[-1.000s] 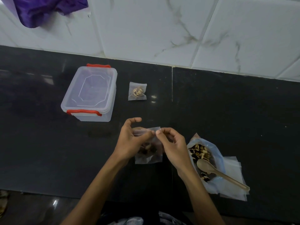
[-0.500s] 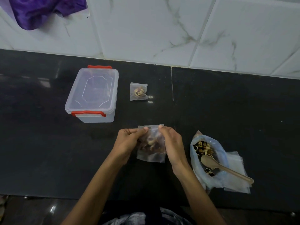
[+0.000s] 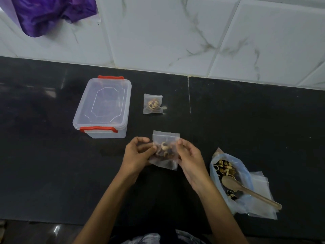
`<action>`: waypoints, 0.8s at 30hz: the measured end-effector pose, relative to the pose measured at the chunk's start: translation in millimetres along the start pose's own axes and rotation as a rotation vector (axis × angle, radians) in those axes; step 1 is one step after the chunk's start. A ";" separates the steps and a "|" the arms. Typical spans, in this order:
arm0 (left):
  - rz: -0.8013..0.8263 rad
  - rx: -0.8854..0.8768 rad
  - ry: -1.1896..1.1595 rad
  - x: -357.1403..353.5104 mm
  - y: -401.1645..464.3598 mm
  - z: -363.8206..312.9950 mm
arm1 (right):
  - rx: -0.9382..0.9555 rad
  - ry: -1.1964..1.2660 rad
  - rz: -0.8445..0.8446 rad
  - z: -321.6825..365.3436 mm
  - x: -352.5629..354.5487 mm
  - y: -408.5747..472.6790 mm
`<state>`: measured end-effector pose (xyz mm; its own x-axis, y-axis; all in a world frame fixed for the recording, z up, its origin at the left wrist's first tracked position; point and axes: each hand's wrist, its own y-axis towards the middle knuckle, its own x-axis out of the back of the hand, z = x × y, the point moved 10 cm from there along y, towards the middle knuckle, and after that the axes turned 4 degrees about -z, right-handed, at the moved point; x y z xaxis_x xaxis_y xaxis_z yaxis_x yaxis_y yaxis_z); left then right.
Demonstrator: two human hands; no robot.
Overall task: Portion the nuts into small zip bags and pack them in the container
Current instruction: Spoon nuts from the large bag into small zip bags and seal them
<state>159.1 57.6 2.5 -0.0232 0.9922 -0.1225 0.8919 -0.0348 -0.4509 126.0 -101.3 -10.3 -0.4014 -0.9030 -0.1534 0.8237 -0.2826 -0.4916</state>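
Observation:
A small clear zip bag (image 3: 165, 150) with nuts inside is held above the black counter between both hands. My left hand (image 3: 136, 154) pinches its left side and my right hand (image 3: 189, 160) pinches its right side. Another filled small zip bag (image 3: 152, 104) lies flat farther back on the counter. A clear plastic container (image 3: 103, 107) with red clips and its lid on stands at the left. At the right, a larger open bag of nuts (image 3: 226, 175) lies with a wooden spoon (image 3: 246, 191) resting in it.
Several empty zip bags (image 3: 262, 194) lie under the nut bag at the right. A white tiled wall (image 3: 175, 36) rises behind the black counter (image 3: 44, 164). A purple plastic bag (image 3: 49, 13) hangs at the top left.
Both hands shifted from the bag's top seal down to its two sides. The bag's top edge now stands free above my fingers.

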 end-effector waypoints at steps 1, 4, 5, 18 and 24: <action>-0.043 -0.013 -0.015 4.8 2.7 -0.3 | -0.028 0.028 0.015 -2.5 0.0 1.5; -0.075 -0.056 0.034 7.7 9.2 1.3 | -0.052 0.019 0.033 -7.2 0.5 7.2; -0.082 -0.061 0.040 7.6 10.7 2.7 | -0.058 0.022 0.020 -8.6 1.4 10.3; -0.227 -0.284 0.302 1.3 88.4 -27.9 | 0.260 -0.291 -0.145 40.7 -37.8 99.3; -0.308 -0.324 0.445 -0.3 118.6 -37.6 | 0.366 -0.429 -0.192 48.2 -51.7 126.8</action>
<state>281.8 57.6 -17.8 -0.1725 0.9083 0.3812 0.9674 0.2290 -0.1079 270.5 -106.0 -23.4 -0.4220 -0.8533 0.3061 0.8675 -0.4782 -0.1370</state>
